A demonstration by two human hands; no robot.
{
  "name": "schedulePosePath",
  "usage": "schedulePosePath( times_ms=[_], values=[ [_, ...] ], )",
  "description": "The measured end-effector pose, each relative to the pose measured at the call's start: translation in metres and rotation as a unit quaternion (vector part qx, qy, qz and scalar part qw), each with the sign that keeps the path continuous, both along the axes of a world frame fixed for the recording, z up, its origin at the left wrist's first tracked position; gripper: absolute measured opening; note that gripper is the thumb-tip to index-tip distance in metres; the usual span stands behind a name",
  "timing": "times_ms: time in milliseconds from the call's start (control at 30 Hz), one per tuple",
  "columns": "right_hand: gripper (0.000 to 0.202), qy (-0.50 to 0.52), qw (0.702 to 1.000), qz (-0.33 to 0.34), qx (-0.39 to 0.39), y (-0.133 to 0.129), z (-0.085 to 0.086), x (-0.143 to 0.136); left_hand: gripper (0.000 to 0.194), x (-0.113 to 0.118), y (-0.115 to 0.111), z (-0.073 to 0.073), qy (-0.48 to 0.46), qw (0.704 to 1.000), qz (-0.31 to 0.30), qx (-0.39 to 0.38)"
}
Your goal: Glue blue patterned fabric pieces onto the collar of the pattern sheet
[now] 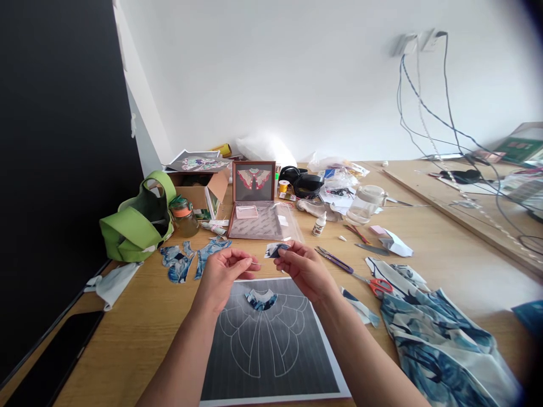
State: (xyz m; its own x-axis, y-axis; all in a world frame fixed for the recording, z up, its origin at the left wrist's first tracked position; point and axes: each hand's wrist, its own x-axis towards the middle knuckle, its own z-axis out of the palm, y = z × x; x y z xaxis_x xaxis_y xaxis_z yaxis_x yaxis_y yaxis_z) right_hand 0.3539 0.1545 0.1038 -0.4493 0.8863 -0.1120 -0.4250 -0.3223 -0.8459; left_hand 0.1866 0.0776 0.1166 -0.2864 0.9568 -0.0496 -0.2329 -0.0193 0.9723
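Observation:
My left hand [227,274] pinches a thin, pale, toothpick-like stick [258,263] that points right. My right hand [304,271] grips a small blue-and-white fabric piece [271,250] between thumb and fingers, a little right of the stick's tip. Both hands are above the top edge of a dark sheet [271,345] printed with a white outline of a winged collar. A curved blue fabric piece [261,305] lies on the collar's neckline. Cut patterned fabric pieces [176,264] rest on the table to the left.
Behind the hands stand a glue bottle [319,224] and an open frame [254,181] with a collar picture. Orange-handled scissors [380,287], tweezers [335,260] and a large patterned cloth [441,345] lie right. A green bag [136,226], a jar [185,217] and a phone [55,359] are left.

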Motion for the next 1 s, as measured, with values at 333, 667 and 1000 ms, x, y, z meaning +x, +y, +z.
schedulePosePath(
  times_ms=[333,667,1000],
  values=[
    [0.033,0.014,1.0,0.026,-0.003,-0.015,-0.004,-0.014,0.031,0.013,0.004,-0.009,0.043,0.999,-0.023,0.008],
    [0.031,-0.056,0.995,0.036,0.077,-0.02,-0.006,-0.016,0.022,0.013,0.002,-0.006,0.062,0.998,0.017,0.006],
    [0.01,-0.221,0.864,-0.183,0.413,-0.027,-0.004,-0.015,0.022,0.009,0.003,-0.008,0.051,0.998,0.041,-0.004]
  ],
)
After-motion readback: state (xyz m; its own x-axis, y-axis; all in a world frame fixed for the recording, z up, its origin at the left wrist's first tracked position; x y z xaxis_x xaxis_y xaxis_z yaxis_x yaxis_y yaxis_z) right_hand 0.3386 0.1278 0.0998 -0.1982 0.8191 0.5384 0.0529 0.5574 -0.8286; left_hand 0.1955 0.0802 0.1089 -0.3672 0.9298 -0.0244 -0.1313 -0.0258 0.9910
